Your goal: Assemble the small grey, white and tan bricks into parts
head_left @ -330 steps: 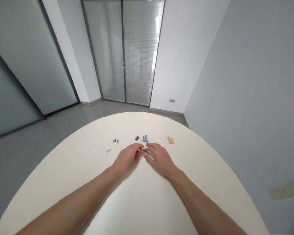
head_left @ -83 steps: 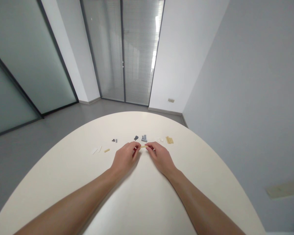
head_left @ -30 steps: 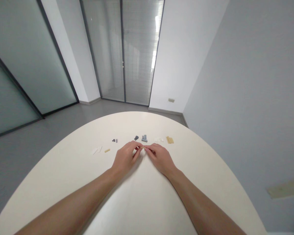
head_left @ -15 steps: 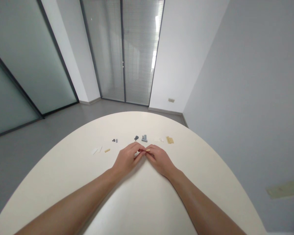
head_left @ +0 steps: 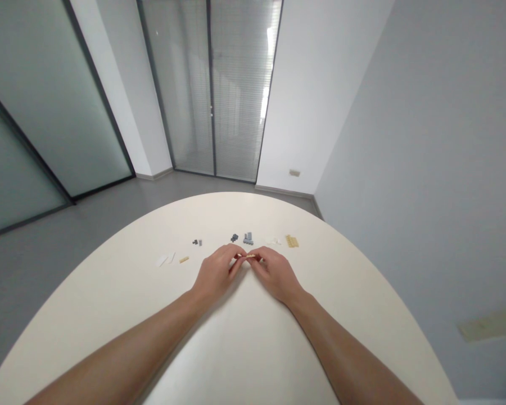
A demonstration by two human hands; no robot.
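Between my two hands is a small tan piece (head_left: 250, 256), probably a toy building brick, partly covered by the fingertips. My left hand (head_left: 218, 271) pinches its left end with thumb and forefinger. On the other end, the fingers of my right hand (head_left: 274, 271) are closed in a pinch. Just beyond the hands lie grey bricks (head_left: 248, 239) and a small heap of dark grey bricks (head_left: 234, 238). A single tan strip (head_left: 184, 259) rests to the left of my left hand.
Tan bricks (head_left: 292, 241) lie in a cluster at the right, beside small white pieces (head_left: 274, 241). Farther left are thin white pieces (head_left: 163, 261) and a small black piece (head_left: 195, 242). Everything rests on a round white table (head_left: 253, 349), with walls and glass panels beyond.
The fingertips have shifted slightly, and the tan piece has moved a little left and now shows more level between both hands. The pieces on the table have stayed put.
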